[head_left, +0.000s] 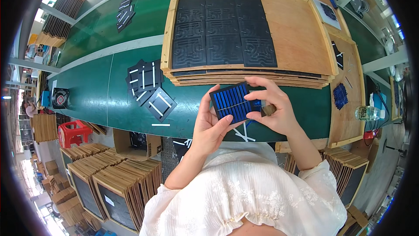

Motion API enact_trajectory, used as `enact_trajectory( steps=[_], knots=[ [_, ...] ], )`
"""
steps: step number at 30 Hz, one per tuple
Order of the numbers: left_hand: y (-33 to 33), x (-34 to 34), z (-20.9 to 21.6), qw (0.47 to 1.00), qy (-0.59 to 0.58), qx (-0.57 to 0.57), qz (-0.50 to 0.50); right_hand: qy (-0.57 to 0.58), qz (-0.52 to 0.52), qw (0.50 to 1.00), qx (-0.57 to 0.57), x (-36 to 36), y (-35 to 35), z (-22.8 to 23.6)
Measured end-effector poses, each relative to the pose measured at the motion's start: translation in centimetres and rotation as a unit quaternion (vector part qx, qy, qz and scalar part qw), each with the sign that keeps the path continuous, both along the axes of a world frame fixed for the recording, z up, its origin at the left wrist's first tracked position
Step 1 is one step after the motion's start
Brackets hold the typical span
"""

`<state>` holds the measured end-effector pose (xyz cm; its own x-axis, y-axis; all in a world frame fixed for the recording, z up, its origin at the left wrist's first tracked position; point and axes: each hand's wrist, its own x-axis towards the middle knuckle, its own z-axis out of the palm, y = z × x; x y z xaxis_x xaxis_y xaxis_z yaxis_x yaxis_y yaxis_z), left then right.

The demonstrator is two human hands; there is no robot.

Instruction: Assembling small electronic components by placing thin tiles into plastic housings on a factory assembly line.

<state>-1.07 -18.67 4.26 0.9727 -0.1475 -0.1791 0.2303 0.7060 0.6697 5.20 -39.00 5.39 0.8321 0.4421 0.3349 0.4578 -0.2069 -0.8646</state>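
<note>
A small solar panel [231, 105] with blue cells and a black frame is held tilted above the near edge of the green table. My left hand [209, 124] closes on its left side, thumb across the lower part of the face. At its right side my right hand [277, 109] grips it, fingers at the top edge and thumb lower down. Beside the right palm shows a small brownish round thing [269, 110], partly covered, its kind unclear. Below the hands lie several loose white strips [242, 135]. Black square panels with white strips [160, 104] are piled to the left.
A wooden-framed tray [297, 31] partly filled with black panels rests on a stack ahead. Another wooden tray [351, 124] holds blue pieces [340, 96] at right, near a clear plastic jar [369, 113]. A small fan [60, 98] stands far left, above a red stool [73, 133].
</note>
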Motion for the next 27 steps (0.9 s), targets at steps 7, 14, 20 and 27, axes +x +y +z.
enact_trajectory(
  steps=[7, 14, 20, 27],
  knots=[
    [-0.04, 0.12, 0.01, 1.0, 0.004, 0.008, 0.016, 0.012, 0.002, 1.0, -0.007, -0.26, 0.11, -0.26],
    [0.01, 0.11, -0.09, 1.0, 0.005, 0.002, 0.019, 0.026, 0.0, 1.0, -0.013, -0.24, 0.16, -0.28],
    [0.07, 0.16, -0.17, 1.0, 0.01, 0.01, 0.024, 0.033, -0.002, 0.999, -0.022, -0.22, 0.19, -0.35],
    [0.07, 0.13, -0.03, 1.0, 0.005, 0.002, 0.021, 0.049, -0.002, 0.999, -0.021, -0.27, 0.07, -0.09]
  ],
)
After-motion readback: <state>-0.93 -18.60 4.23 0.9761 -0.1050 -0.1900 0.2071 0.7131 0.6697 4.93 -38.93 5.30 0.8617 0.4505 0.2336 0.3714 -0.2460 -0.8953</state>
